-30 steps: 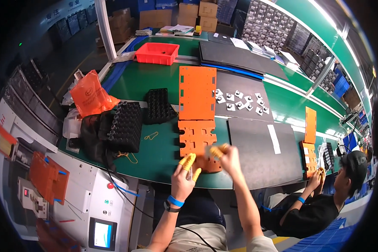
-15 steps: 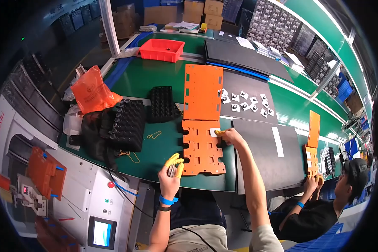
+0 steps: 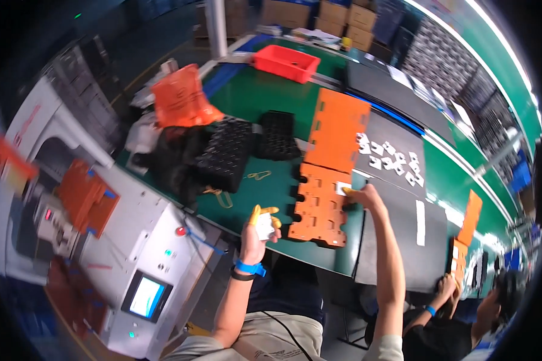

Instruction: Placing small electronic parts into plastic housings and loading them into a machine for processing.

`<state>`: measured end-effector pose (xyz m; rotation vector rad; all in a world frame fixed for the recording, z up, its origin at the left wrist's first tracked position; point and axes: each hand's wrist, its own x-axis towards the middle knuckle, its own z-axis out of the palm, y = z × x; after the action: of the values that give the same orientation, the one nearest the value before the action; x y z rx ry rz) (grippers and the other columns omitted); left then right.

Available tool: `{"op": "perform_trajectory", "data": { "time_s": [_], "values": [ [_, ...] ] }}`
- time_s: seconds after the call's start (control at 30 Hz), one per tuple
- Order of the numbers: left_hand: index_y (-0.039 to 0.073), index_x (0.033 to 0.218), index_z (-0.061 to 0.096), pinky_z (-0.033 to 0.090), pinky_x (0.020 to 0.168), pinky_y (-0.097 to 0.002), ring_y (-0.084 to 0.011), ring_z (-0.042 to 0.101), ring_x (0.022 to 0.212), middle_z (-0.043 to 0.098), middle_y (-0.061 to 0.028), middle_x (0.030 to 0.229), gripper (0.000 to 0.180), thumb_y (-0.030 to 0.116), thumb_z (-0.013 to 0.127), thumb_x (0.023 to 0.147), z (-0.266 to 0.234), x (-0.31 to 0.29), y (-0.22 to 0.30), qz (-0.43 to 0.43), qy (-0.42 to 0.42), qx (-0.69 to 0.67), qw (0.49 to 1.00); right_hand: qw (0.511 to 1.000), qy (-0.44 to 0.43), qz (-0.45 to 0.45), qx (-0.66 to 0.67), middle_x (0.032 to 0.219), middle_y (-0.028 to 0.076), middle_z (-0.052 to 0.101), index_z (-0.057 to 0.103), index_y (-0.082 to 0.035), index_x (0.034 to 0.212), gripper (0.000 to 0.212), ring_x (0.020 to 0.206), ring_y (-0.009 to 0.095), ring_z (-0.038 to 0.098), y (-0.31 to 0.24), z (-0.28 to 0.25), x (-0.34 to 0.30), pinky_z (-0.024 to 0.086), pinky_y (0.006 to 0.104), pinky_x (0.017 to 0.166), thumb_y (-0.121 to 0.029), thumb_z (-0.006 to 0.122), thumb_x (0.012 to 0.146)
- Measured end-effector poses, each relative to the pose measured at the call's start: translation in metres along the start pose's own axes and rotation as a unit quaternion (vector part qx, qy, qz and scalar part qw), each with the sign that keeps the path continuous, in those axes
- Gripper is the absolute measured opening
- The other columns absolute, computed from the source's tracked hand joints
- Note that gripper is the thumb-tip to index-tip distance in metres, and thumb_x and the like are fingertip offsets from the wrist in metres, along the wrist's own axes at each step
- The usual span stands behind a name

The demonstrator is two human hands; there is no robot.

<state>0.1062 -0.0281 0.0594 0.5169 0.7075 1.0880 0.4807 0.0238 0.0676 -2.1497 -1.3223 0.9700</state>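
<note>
My left hand (image 3: 260,231), in yellow finger covers, is closed around white square pieces (image 3: 265,226), held off the near edge of the bench. A hinged orange fixture (image 3: 320,207) lies opened out in front of me, its flat lid (image 3: 338,129) folded back on the far side. One white square piece (image 3: 341,188) sits at the right side of the fixture's lower half. My right hand (image 3: 366,196) has its yellow-covered fingers at that piece, closed together. Motion blur hides the exact fingertip contact.
More white pieces with dark centres (image 3: 394,159) lie on a black sheet to the right. Black ridged trays (image 3: 226,153) and an orange bag (image 3: 183,99) are on the left, a red bin (image 3: 286,63) behind. A machine with a screen (image 3: 147,296) stands at left; a co-worker (image 3: 457,319) sits at right.
The whole view has swung, so the bench appears shifted right and tilted. My left hand has turned, showing the white pieces' faces. My right hand stays at the same piece on the fixture.
</note>
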Motion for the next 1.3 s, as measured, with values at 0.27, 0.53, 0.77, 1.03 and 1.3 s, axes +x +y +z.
{"op": "perform_trajectory", "data": {
  "time_s": [0.27, 0.53, 0.77, 1.03, 1.3],
  "values": [
    [0.005, 0.115, 0.06, 0.028, 0.046, -0.0204, -0.0076, 0.044, 0.053, 0.058, -0.0005, 0.083, 0.047, 0.048, 0.044, 0.104, -0.041, -0.013, 0.025, 0.016, -0.044, -0.076, 0.996, 0.905, 0.236, -0.127, -0.332, 0.081, 0.018, 0.072, 0.073, 0.0, 0.088, 0.049, 0.082, 0.037, 0.071, -0.075, 0.03, -0.022, 0.056, 0.0465, 0.073, -0.047, 0.077, 0.077],
    [0.005, 0.126, 0.059, 0.041, 0.064, -0.0265, -0.0132, 0.054, 0.071, 0.062, -0.0039, 0.093, 0.045, 0.043, 0.047, 0.104, -0.058, -0.028, 0.053, 0.025, -0.024, -0.157, 0.987, 0.925, 0.114, -0.363, -0.006, 0.079, 0.02, 0.071, 0.072, 0.001, 0.08, 0.023, 0.078, 0.035, 0.071, -0.237, 0.13, 0.015, 0.056, 0.043, 0.072, -0.022, 0.075, 0.078],
    [0.005, 0.133, 0.055, 0.053, 0.079, -0.0315, -0.0227, 0.068, 0.092, 0.069, -0.0119, 0.11, 0.056, 0.051, 0.047, 0.102, -0.081, -0.036, 0.065, 0.072, 0.003, -0.156, 0.985, 0.893, 0.161, -0.42, -0.033, 0.089, 0.02, 0.069, 0.07, 0.0, 0.093, 0.025, 0.085, 0.036, 0.069, -0.316, 0.197, 0.094, 0.055, 0.0453, 0.077, -0.019, 0.076, 0.077],
    [0.001, 0.13, 0.058, 0.047, 0.059, -0.0275, -0.0163, 0.061, 0.067, 0.071, -0.0132, 0.103, 0.068, 0.06, 0.042, 0.1, -0.082, -0.028, 0.071, 0.065, -0.01, -0.089, 0.994, 0.877, 0.104, -0.45, -0.132, 0.093, 0.024, 0.069, 0.071, 0.001, 0.088, 0.02, 0.087, 0.039, 0.067, -0.331, 0.189, 0.106, 0.055, 0.047, 0.08, -0.017, 0.07, 0.079],
    [0.003, 0.142, 0.049, 0.056, 0.082, -0.0323, -0.0233, 0.069, 0.092, 0.064, -0.0133, 0.122, 0.06, 0.045, 0.054, 0.1, -0.078, -0.028, 0.073, 0.126, -0.03, -0.098, 0.987, 0.858, -0.063, -0.461, 0.219, 0.1, 0.007, 0.065, 0.063, 0.003, 0.101, 0.024, 0.093, 0.014, 0.063, -0.297, 0.176, -0.043, 0.051, 0.0301, 0.09, 0.0, 0.074, 0.079]
  ]
}}
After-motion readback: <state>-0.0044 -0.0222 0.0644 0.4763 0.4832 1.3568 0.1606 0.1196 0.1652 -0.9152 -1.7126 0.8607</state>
